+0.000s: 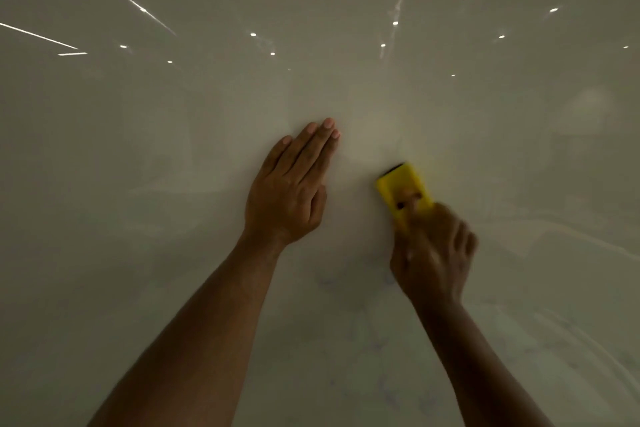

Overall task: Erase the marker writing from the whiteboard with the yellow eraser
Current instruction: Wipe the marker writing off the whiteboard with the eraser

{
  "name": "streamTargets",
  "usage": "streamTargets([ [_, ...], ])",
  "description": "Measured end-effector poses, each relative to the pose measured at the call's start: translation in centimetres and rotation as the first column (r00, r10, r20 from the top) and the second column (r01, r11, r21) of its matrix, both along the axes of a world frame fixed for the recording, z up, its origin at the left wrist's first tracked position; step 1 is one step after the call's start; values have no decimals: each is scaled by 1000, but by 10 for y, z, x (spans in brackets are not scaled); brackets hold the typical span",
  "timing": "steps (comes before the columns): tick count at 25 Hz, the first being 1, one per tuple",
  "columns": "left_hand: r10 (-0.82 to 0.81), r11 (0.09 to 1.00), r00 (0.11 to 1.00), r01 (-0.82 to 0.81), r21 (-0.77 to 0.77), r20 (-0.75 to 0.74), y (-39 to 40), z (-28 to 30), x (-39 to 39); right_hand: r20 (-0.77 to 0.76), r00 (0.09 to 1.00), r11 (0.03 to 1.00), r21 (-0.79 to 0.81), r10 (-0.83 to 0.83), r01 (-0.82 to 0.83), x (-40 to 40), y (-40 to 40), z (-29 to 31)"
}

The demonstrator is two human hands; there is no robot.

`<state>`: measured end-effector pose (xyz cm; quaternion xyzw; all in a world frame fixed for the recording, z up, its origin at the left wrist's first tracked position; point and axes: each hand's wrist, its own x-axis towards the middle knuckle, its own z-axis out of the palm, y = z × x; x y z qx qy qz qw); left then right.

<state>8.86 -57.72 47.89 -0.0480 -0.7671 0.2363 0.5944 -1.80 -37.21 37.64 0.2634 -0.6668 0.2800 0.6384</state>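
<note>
1. The left hand (pixel 289 187) lies flat on the whiteboard (pixel 138 149), fingers (pixel 313 146) pressed together.
2. The right hand (pixel 434 253), blurred, grips the yellow eraser (pixel 398 185), which juts toward 11 o'clock from its fingers (pixel 412 198).
3. Faint smudges (pixel 346 288) show at 6 o'clock.

A glossy whiteboard (pixel 138 184) fills the view; the left hand (pixel 289 191) lies flat on it, beside the eraser (pixel 401 189) pressed there.

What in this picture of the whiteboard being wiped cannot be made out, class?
- Head view: the right hand is motion-blurred, so its grip on the yellow eraser is unclear.
- The eraser's wiping face is turned to the whiteboard.
- Remaining writing: only faint smudges, unreadable under glare.
- The board's edges lie outside the frame.
- The left hand covers the board beneath it.
</note>
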Motion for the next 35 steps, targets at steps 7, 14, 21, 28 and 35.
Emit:
streamTargets([
  [7,13,998,1000,-12,61,-19,-9,-27,9,-113,991,983,175,66,-46,4,1,-9],
  [14,53,990,998,-48,134,-30,-27,-80,22,-108,986,969,224,128,-101,12,-7,-23],
  [21,91,978,995,-82,192,-38,-41,-126,31,-152,981,947,313,121,-69,29,-30,-53],
  [28,116,965,991,-97,245,-64,-40,-146,32,-135,986,940,338,102,-51,49,-50,-73],
  [35,92,967,996,-87,238,-8,-45,-149,39,-118,988,954,294,99,-61,43,-39,-85],
])
